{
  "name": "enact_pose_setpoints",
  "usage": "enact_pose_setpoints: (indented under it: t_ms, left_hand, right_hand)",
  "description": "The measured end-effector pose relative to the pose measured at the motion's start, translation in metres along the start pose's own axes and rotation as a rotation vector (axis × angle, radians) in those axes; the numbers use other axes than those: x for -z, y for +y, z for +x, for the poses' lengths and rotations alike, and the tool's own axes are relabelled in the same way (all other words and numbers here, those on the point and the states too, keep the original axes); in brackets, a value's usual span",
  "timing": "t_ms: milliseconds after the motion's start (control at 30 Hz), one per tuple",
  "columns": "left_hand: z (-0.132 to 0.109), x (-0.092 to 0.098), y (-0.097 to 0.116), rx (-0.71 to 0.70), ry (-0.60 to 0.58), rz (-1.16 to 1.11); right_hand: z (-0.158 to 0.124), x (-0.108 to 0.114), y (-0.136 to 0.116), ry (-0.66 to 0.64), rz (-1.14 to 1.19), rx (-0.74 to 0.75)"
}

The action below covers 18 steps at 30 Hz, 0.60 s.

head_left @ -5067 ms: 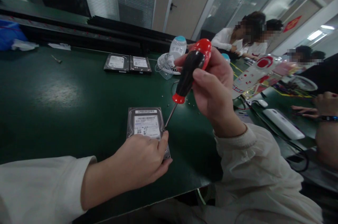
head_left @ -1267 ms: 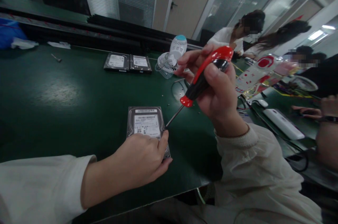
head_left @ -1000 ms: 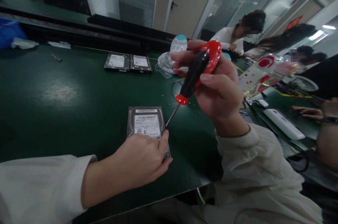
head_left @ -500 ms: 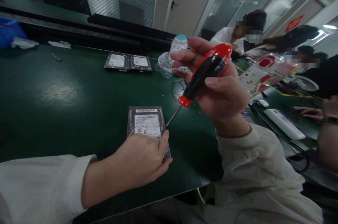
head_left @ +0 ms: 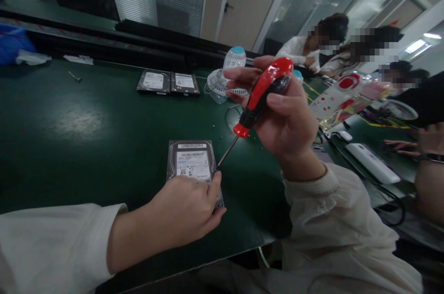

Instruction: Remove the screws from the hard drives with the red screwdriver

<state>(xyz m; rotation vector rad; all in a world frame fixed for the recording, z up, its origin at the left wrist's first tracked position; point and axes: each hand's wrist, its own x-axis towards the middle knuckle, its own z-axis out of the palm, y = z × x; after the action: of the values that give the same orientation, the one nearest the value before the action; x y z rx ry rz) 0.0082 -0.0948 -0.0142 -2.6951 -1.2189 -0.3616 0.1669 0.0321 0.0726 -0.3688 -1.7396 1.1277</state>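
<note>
A hard drive [head_left: 192, 160] lies label-up on the green table, its lower part covered by my left hand [head_left: 187, 206]. That hand grips the drive across its width, with the index finger at the right edge beside the screwdriver's tip. My right hand [head_left: 284, 113] is wrapped round the red and black handle of a screwdriver [head_left: 267, 90], thumb on the near side. The shaft slants down to the left and its tip meets the drive's right edge; the exact spot is partly hidden by my left fingertip. Several tiny screws [head_left: 222, 137] are scattered right of the drive.
Two more hard drives [head_left: 153, 81] lie at the back, beside white slotted plastic parts [head_left: 218, 82]. A small metal piece [head_left: 75, 76] and a blue bag [head_left: 14, 44] are at the left. On the right are a white power strip [head_left: 373, 163], cables and other people.
The screwdriver handle has turned, now showing more red, and has shifted a little left with my right hand. My left hand and the hard drive have stayed in place.
</note>
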Motion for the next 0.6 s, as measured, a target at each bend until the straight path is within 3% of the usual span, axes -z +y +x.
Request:
enact_pose_setpoints:
  t_ms: [133, 367, 600]
  left_hand:
    - [0.001, 0.002, 0.001, -0.001, -0.008, -0.010]
    - [0.002, 0.000, 0.002, 0.016, -0.004, -0.027]
    - [0.001, -0.002, 0.002, 0.022, -0.014, -0.025]
  right_hand:
    - [-0.001, -0.001, -0.003, -0.020, -0.017, -0.016]
    - [-0.004, -0.007, 0.003, 0.020, 0.006, 0.100]
    - [-0.002, 0.003, 0.003, -0.127, 0.159, 0.006]
